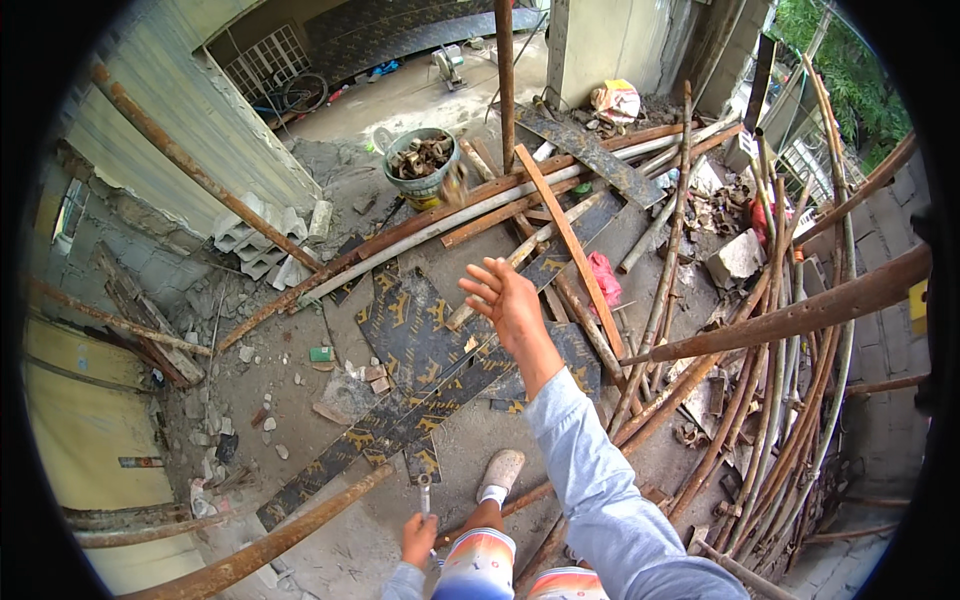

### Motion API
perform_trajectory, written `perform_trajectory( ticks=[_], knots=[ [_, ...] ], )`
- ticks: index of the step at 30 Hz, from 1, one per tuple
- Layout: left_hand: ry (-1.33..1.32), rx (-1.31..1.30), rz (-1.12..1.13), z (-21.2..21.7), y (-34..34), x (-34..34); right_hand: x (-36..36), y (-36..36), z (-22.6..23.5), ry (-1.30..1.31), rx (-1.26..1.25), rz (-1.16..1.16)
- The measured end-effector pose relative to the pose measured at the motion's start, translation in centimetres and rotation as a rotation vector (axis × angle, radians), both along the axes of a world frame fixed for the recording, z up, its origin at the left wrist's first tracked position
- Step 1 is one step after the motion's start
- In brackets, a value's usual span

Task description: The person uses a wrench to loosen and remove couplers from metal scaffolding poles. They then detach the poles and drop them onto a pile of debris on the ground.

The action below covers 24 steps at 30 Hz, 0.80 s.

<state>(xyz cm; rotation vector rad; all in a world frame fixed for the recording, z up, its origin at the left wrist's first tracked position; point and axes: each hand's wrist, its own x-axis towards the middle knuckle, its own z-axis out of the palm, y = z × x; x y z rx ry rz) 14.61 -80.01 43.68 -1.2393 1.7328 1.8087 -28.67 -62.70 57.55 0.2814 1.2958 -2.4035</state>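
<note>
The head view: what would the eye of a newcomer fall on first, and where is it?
Probably first the open right hand, stretched out near the centre, over black patterned boards. Next, the bucket of rusty metal pieces at upper middle, with a blurred brown object by its right edge. Rusty poles crowd the right side.

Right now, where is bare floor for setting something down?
Bare floor shows between the bicycle and the bucket, and a smaller patch left of the left hand. Dark boards crowd the middle; rusty poles crowd the right.
</note>
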Motion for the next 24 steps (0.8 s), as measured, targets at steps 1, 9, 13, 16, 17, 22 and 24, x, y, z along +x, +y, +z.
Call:
perform_trajectory(
  ticks=[1, 9, 13, 16, 17, 22, 24],
  knots=[
    [0.004, 0.064, 0.020, 0.7, 1.1, -0.5, 0.4, -0.2, 1.1, 0.052, 0.035, 0.034],
    [0.259, 0.188, 0.091, 3.1, 10.1, -3.9, 27.7, 8.3, -9.3, 0.052, 0.516, 0.688],
    [0.158, 0.274, -0.009, 4.0, 17.1, -0.8, 42.8, 14.7, -11.1, 0.039, 0.521, 0.456],
    [0.155, 0.277, -0.235, 5.9, 23.0, 2.4, 46.0, 20.3, -9.1, -0.081, 0.645, 0.619],
    [0.162, 0.277, -0.299, 6.0, 24.4, 3.2, 46.7, 22.3, -9.0, -0.104, 0.759, 0.696],
    [0.532, 0.036, -0.645, 6.5, 28.0, 1.0, 51.1, 29.5, -9.0, -0.075, 0.496, 0.203],
    [0.630, 0.003, -0.698, 11.3, 27.9, -3.8, 51.6, 33.4, -8.9, -0.005, 0.686, 0.181]
  ],
)
